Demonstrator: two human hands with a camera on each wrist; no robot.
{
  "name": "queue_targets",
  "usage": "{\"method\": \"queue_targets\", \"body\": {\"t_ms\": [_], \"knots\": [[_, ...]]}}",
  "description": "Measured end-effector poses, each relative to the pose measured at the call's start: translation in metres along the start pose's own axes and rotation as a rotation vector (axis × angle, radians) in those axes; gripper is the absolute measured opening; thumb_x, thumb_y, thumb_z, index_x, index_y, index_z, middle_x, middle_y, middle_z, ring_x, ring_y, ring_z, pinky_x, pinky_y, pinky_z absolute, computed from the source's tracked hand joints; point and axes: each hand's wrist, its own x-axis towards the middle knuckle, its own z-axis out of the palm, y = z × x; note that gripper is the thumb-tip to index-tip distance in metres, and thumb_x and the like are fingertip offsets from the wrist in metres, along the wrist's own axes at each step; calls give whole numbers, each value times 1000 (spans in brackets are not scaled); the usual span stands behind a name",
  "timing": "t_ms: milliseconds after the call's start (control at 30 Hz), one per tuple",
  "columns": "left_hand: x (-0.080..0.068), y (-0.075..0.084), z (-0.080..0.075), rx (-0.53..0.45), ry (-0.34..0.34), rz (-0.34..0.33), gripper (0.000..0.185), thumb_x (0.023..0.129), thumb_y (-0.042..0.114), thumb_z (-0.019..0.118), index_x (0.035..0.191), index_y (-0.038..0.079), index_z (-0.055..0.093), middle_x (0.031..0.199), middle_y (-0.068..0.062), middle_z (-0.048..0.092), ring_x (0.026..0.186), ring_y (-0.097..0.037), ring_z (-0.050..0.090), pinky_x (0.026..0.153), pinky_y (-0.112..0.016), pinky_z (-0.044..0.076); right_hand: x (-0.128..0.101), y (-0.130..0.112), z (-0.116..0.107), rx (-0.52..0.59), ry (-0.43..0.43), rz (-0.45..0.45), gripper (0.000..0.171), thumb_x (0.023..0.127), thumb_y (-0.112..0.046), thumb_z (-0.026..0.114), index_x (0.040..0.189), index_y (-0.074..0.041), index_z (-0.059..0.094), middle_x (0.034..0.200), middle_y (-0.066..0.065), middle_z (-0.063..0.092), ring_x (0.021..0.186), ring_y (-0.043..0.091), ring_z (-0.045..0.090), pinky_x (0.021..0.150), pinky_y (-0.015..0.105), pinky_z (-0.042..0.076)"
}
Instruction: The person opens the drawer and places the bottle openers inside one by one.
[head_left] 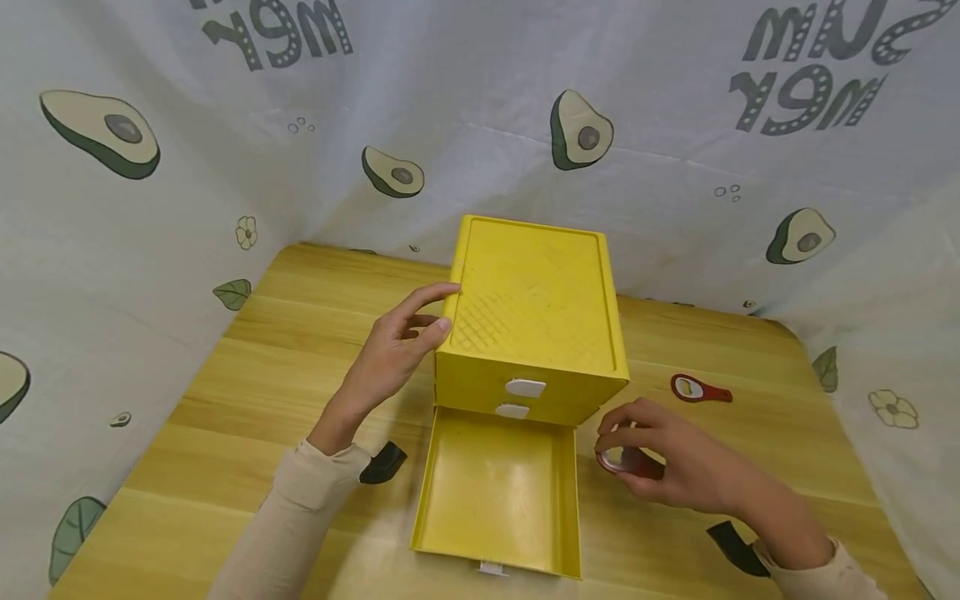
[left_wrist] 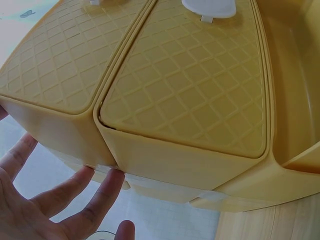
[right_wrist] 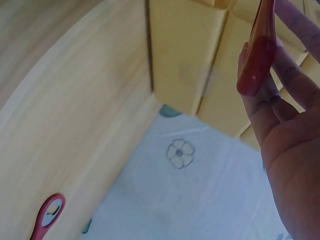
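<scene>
1. Yellow plastic drawer cabinet (head_left: pixel 536 312) stands on the wooden table (head_left: pixel 247 375); its bottom drawer (head_left: pixel 498 492) is pulled out towards the person, while the two upper drawers, each with a white handle, sit closed.
2. Left hand (head_left: pixel 393 354): fingers straight and spread, fingertips (left_wrist: pixel 112 180) pressing the cabinet's left wall near the top edge. Nothing is held.
3. Right hand (head_left: pixel 667 462): fingers curled, pinching a red bottle opener (head_left: pixel 622 461) with a pale round centre. The opener sits at the fingertips, on the side of the hand nearest the cabinet.
4. Held opener lies just right of the open drawer's rear corner, beside the cabinet front, not over the drawer. Whether it touches the table cannot be told.
5. Second red bottle opener (head_left: pixel 700 389) lies flat on the table, right of the cabinet, beyond the right hand.
6. Avocado-print cloth (head_left: pixel 675 150) hangs behind and at both sides.
</scene>
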Motion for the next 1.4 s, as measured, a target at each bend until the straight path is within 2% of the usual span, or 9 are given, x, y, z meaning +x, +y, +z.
{"method": "queue_targets", "body": {"t_ms": [100,400,567,700,833,933,1167,1400], "knots": [[0,1,0,1,-2,1,41,103,29,56,143,35,52,151,12,47,119,-22,62,94,-47,50,4,-9,1,15,-1,-21,27,86,-22,79,108,-36,69,117,-9,60,98,5,50,79,11,39],[2,2,0,1,-8,11,41,103,31,56,143,36,52,151,13,46,118,-22,62,93,-47,49,20,-33,6,23,-3,-75,28,83,-20,82,106,-32,72,120,-10,61,103,4,50,83,10,40],[3,2,1,2,-13,-1,41,103,31,56,143,38,52,150,14,46,118,-22,62,86,-45,51,29,-43,11,44,2,-99,22,90,-23,76,109,-32,70,119,-10,61,99,3,49,79,8,41],[2,2,0,5,-10,-6,41,103,31,55,143,38,52,151,14,46,117,-22,62,87,-45,51,39,-49,21,34,20,-121,18,93,-25,72,110,-31,70,119,-7,62,98,7,51,78,14,45],[1,1,-1,8,-6,-8,41,103,31,55,143,37,52,151,14,46,118,-22,62,88,-45,51,53,-55,34,22,37,-150,19,88,-21,77,105,-27,71,116,-6,63,98,9,53,77,23,49],[0,-1,-1,11,-3,-7,41,103,32,55,143,37,52,151,14,46,118,-21,62,88,-45,51,64,-60,43,12,23,-166,22,85,-18,79,103,-25,71,115,-6,63,96,9,53,77,23,49],[-1,-2,-2,15,-1,-15,40,103,34,55,142,39,52,150,15,47,118,-21,62,87,-46,51,84,-71,55,3,-31,-160,17,86,-18,78,101,-24,71,114,-6,64,95,9,55,76,20,50],[-1,-2,-1,2,-4,-19,40,103,34,55,142,39,52,150,16,47,118,-21,62,86,-53,50,98,-83,58,-13,-68,-144,16,89,-17,75,104,-21,72,116,-4,64,99,12,56,78,21,51]]}}
